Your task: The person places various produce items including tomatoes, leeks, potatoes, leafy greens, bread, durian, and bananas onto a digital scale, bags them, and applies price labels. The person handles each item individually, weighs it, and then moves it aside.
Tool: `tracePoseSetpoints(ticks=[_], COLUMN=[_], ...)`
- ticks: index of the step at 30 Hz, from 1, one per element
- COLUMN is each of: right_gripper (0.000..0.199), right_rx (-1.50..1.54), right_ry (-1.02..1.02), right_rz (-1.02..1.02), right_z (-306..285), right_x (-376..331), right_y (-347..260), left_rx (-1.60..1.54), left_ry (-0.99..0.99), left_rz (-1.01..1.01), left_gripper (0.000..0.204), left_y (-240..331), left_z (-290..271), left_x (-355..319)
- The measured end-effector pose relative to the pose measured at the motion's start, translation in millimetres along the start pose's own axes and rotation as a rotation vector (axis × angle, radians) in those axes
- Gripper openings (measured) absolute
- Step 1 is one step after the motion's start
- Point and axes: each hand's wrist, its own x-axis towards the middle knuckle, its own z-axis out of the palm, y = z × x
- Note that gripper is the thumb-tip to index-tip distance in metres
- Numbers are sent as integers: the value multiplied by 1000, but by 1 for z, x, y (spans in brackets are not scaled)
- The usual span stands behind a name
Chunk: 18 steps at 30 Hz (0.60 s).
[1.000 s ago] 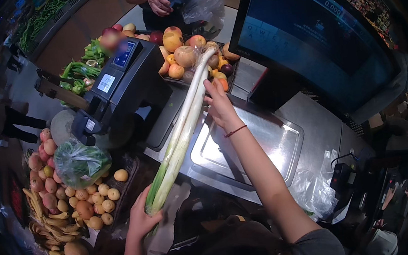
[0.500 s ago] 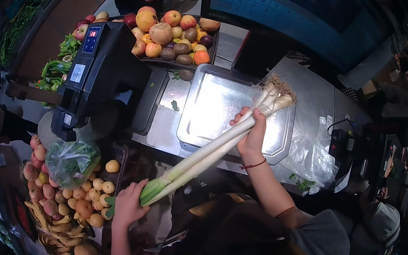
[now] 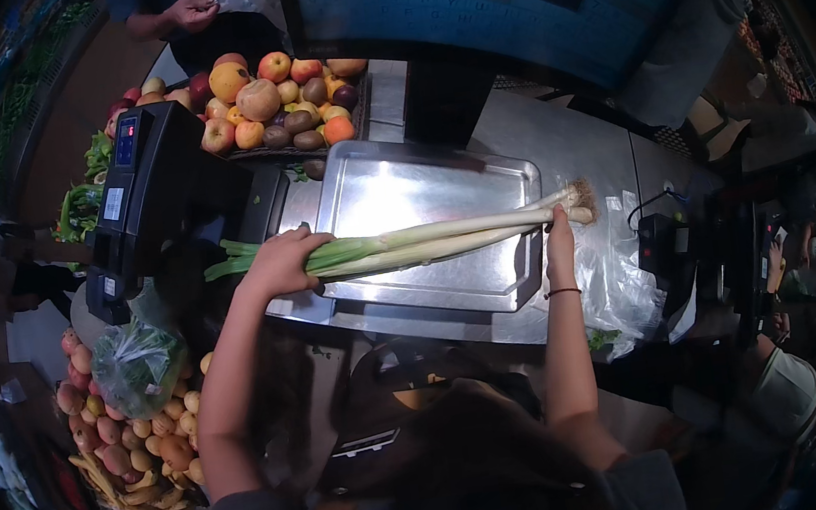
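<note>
Overhead, a big dark screen (image 3: 500,3) on its post, tilted over a steel counter (image 3: 586,134). Below it, a shiny metal weighing tray (image 3: 400,185), flat and bare but for what lies across its near half. Left of the tray, a black scale console (image 3: 150,199) with small lit displays. Behind, a crate of apples and other round fruit (image 3: 280,98); at lower left, more fruit and bananas (image 3: 134,457), plus a bagged bunch of greens (image 3: 138,361).

Across the tray, two long leeks (image 3: 427,241), lying level, green tops left, rooted white ends right, overhanging both edges. Left hand (image 3: 280,261) wrapped shut around the green-white shafts near the leaf end. Right hand (image 3: 559,238) against the white end just by the roots; fingers closed or merely resting, cannot tell.

Probably light, firm and stiff in the white shaft, floppier and crushable in the leaves; smooth skin, likely a little slippery. Best held on the firm shaft, at two spread points as now.
</note>
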Motion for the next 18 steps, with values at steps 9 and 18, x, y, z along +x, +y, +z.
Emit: tracePoseSetpoints(ticks=[9,18], right_gripper=[40,29], right_rx=[-73,84], right_ry=[-289,-257], right_rz=[155,76], right_z=[-41,-66], right_x=[8,-24], right_y=[15,44], left_rx=[206,-27], left_ry=[40,-36], left_rz=[2,-6], left_gripper=[86,83], left_y=[-5,12], left_z=[12,-15], left_x=[-4,5])
